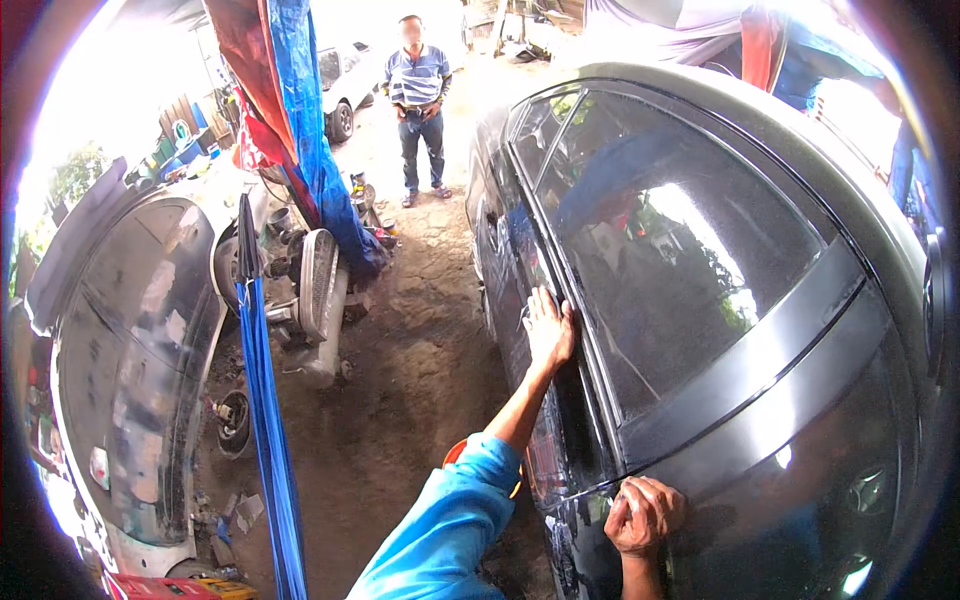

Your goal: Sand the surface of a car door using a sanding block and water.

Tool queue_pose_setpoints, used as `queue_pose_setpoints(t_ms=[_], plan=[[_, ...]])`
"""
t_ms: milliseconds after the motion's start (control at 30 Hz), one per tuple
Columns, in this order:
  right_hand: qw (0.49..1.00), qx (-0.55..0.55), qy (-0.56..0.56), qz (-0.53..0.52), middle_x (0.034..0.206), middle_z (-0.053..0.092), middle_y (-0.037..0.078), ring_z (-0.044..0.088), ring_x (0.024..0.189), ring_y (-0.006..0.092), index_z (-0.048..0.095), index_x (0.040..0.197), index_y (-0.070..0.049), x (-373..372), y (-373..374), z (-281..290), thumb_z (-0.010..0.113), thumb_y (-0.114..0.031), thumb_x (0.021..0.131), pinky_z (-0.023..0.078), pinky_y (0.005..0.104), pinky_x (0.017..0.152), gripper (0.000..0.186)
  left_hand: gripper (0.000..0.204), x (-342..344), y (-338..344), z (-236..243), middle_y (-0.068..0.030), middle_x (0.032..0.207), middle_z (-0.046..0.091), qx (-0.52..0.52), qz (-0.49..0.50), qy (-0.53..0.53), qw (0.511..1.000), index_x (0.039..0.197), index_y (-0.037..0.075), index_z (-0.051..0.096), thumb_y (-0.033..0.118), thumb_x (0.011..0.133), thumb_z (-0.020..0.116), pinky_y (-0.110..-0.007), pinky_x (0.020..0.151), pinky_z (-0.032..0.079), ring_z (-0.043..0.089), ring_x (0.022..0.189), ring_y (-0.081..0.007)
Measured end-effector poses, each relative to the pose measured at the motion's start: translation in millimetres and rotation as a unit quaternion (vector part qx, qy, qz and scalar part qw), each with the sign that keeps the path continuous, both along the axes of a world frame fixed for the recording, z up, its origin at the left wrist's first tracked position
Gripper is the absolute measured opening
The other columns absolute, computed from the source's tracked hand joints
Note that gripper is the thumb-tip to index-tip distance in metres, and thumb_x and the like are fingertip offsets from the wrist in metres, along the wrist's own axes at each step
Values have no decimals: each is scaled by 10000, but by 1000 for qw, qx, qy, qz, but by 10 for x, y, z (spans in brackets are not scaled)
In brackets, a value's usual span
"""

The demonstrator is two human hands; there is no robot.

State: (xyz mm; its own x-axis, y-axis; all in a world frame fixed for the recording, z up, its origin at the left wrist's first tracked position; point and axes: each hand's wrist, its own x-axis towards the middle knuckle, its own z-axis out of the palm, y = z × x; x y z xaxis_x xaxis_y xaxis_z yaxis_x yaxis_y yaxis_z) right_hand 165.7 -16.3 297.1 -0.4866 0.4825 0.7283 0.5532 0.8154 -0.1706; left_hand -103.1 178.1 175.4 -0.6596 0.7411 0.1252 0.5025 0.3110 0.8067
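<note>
Blue sleeve overhangs dirt floor, left fingers half-spread beside car's window edge, right fingers fisted, holds unclear.

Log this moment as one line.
left hand: on dark car door | right hand: curled, near door pillar | background: person standing

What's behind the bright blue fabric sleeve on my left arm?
An orange, curved-edged object and brown dirt ground show past the bright blue fabric sleeve. The sleeve covers part of the object, so I can't tell what it is.
</note>
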Motion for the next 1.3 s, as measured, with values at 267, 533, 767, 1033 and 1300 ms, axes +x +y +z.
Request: queue_pose_setpoints(t_ms=[267, 533, 767, 1033, 1300], plan=[[999, 16, -30, -22, 933, 668, 25, 666, 858, 222, 645, 933, -103, 102, 22, 34, 613, -131, 851, 488, 375, 753, 92, 790, 1050, -1178, -12, -233, 1617, 105, 8, -127, -8, 992, 1539, -36, 118, 409, 989, 470, -521, 1208, 80, 71, 1505, -389], [998, 9, -35, -42, 934, 668, 8, 664, 863, 219, 640, 930, -116, 59, -44, 31, 625, -111, 833, 473, 386, 782, 99, 779, 411, -442, 40, -186, 1631, 106, -39, -81, 11, 996, 1547, -10, 138, 488, 1005, 393, -525, 1208, 88, 79, 1515, -330], [999, 6, -21, -25, 950, 665, 32, 654, 879, 242, 638, 931, -98, 57, -35, 115, 631, -103, 821, 465, 386, 792, 111, 808, 364, -300, 19, -183, 1632, 109, -55, -82, 11, 995, 1552, 1, 119, 514, 993, 397, -537, 1203, 103, 90, 1515, -321], [996, 29, -60, -58, 1009, 652, 134, 620, 972, 331, 638, 990, 4, 29, 412, 1242, 601, -20, 815, 488, 456, 906, 181, 808, 703, -792, -144, -264, 1610, 82, 30, -124, 15, 992, 1531, -60, 117, 419, 989, 476, -536, 1202, 89, 73, 1497, -415], [921, 243, -210, -222, 1120, 634, 168, 579, 1094, 359, 628, 1130, -16, 32, 1811, 2604, 607, -69, 909, 437, 442, 983, 228, 792, -380, 218, -98, -286, 1603, 80, 15, -69, 30, 997, 1530, -62, 122, 392, 988, 481, -573, 1191, 108, 94, 1487, -442]])
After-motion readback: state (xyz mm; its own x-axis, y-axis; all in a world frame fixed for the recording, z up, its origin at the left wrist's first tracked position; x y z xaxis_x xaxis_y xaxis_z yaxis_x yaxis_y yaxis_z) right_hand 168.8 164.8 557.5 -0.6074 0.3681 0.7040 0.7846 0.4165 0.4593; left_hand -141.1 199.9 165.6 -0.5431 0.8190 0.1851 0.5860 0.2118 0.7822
